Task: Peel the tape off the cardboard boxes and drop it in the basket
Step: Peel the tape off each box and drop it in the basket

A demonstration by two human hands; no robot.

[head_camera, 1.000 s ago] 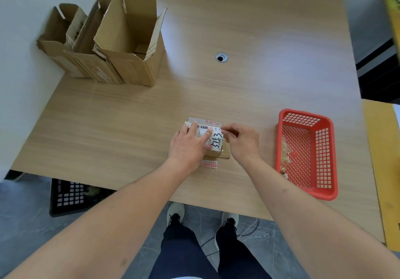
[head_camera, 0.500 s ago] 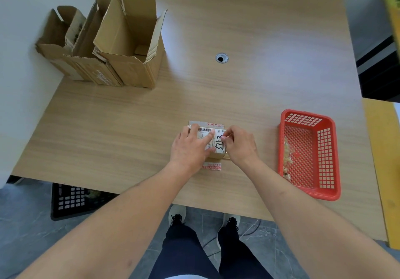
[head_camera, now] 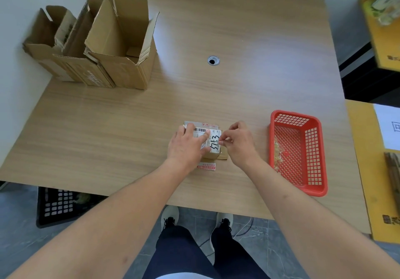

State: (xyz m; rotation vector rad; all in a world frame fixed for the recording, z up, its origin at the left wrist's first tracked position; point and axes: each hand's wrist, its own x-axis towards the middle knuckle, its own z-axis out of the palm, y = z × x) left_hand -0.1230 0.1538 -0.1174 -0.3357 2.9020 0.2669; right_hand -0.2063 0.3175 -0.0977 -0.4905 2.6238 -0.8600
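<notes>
A small cardboard box (head_camera: 213,143) with a white shipping label and black handwritten numbers lies near the table's front edge. My left hand (head_camera: 188,146) lies flat on its top, fingers straight, pressing it down. My right hand (head_camera: 237,142) is at the box's right side, thumb and forefinger pinching the edge of the tape or label there. A red plastic basket (head_camera: 316,166) stands to the right, holding crumpled clear tape (head_camera: 278,155). A red-and-white flap or strip (head_camera: 206,167) sticks out at the box's near side.
Three opened cardboard boxes (head_camera: 121,47) stand together at the table's back left by the wall. A cable hole (head_camera: 213,60) sits mid-table. A yellow surface (head_camera: 381,170) adjoins the right edge. A black crate (head_camera: 58,205) is on the floor under the left front.
My right hand has shifted slightly right and lifted its pinch at the box's right edge. My left hand stays pressed on the box.
</notes>
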